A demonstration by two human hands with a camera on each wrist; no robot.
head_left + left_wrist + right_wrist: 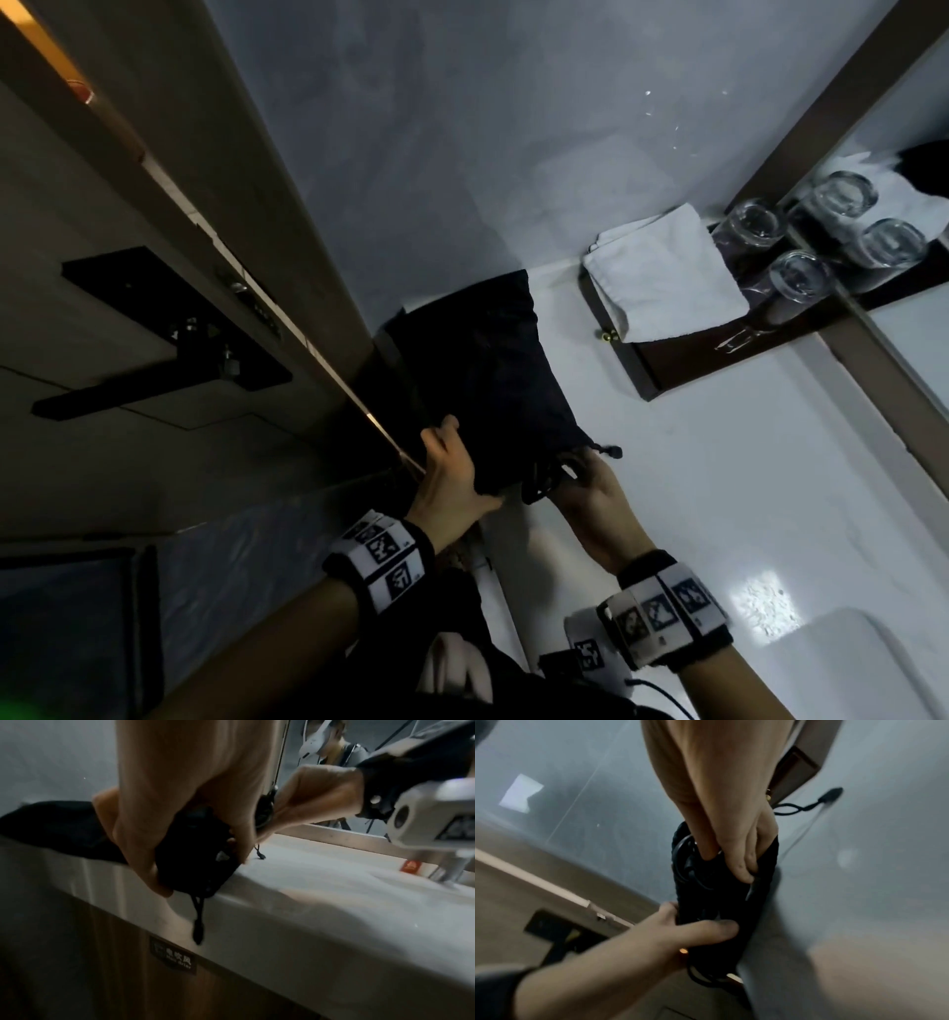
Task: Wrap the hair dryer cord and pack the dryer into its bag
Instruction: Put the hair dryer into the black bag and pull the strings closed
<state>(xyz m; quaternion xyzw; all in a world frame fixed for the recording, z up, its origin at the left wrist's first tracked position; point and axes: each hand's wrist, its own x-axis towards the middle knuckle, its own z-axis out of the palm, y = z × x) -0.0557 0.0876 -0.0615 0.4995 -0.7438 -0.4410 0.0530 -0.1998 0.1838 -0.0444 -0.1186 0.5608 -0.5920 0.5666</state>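
1. Black fabric fills the middle of the head view: the bag (pixel 488 380) lies on the white counter (pixel 719 488), pushed against the grey wall, its mouth toward the person. The left hand (pixel 452 483) grips the bag's near left edge; the right hand (pixel 590 493) pinches its gathered mouth, where a drawstring toggle (pixel 613 452) sticks out. Beyond the bag to the right sit a folded white towel (pixel 662 272) and upturned glasses (pixel 755 226) on a dark tray (pixel 667 370).

2. Left wrist view – fingers (pixel 144 852) curl round the bag's (pixel 195 850) mouth at the counter's (pixel 334 892) front edge, a drawstring (pixel 197 921) hanging below it. The right hand (pixel 313 797) holds the bag's far side.

3. Right wrist view – the right hand's fingertips (pixel 741 866) pinch the bag's (pixel 721 902) open rim, and a coiled black cord (pixel 685 862) shows inside. The left hand (pixel 680 931) clasps the bag lower down. The dryer's body cannot be made out.
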